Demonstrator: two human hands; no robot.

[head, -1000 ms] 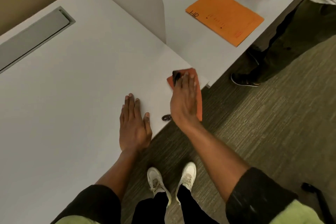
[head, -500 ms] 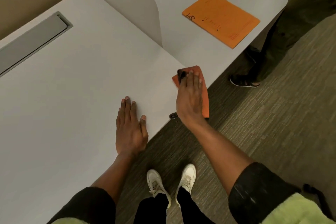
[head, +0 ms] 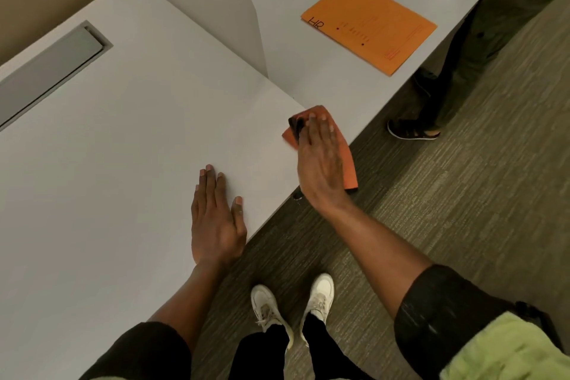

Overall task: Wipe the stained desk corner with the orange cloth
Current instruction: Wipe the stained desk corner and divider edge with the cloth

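Observation:
My right hand (head: 320, 163) lies flat, fingers extended, pressing the orange cloth (head: 347, 160) onto the near right corner of the white desk (head: 138, 139). Part of the cloth hangs past the desk edge, and a dark smear shows on it by my fingertips. A small dark mark (head: 297, 196) sits at the desk edge just below my wrist. My left hand (head: 216, 216) rests flat on the desk left of the cloth, palm down, holding nothing.
A white divider panel (head: 228, 18) rises behind the corner. Beyond it an orange folder (head: 370, 25) lies on the neighbouring desk. Another person's leg and dark shoe (head: 411, 129) stand at the right. A grey cable flap (head: 49, 71) is set into the desk's left.
My right hand has slid the cloth a short way along the corner, toward the far edge. The left hand has stayed planted on the desk.

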